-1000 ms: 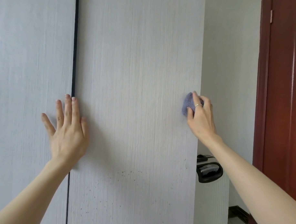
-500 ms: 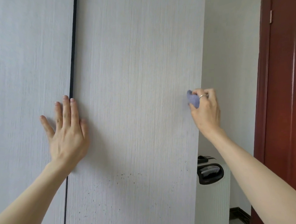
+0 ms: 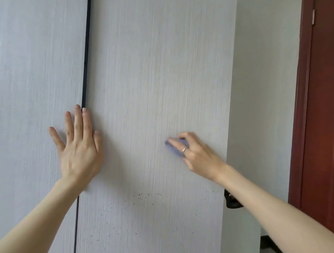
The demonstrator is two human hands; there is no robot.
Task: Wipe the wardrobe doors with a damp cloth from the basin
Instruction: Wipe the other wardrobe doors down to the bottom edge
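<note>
Two pale grey wood-grain wardrobe doors fill the view, the left door (image 3: 37, 84) and the right door (image 3: 156, 69), split by a dark vertical gap (image 3: 87, 48). My left hand (image 3: 78, 148) lies flat across the gap with straight, spread fingers, pressing on both doors. My right hand (image 3: 197, 154), a ring on one finger, grips a small bunched blue cloth (image 3: 175, 148) and holds it against the middle of the right door. Dark specks (image 3: 141, 197) dot the right door below the hands. The basin is out of view.
A white wall (image 3: 262, 91) stands right of the wardrobe. A dark red door and frame (image 3: 322, 112) rise at the far right. A black handle (image 3: 231, 202) shows under my right forearm, beside the wardrobe's right edge.
My right hand has swept the cloth leftward and slightly down, from the right door's right edge to its middle. My left hand has stayed put.
</note>
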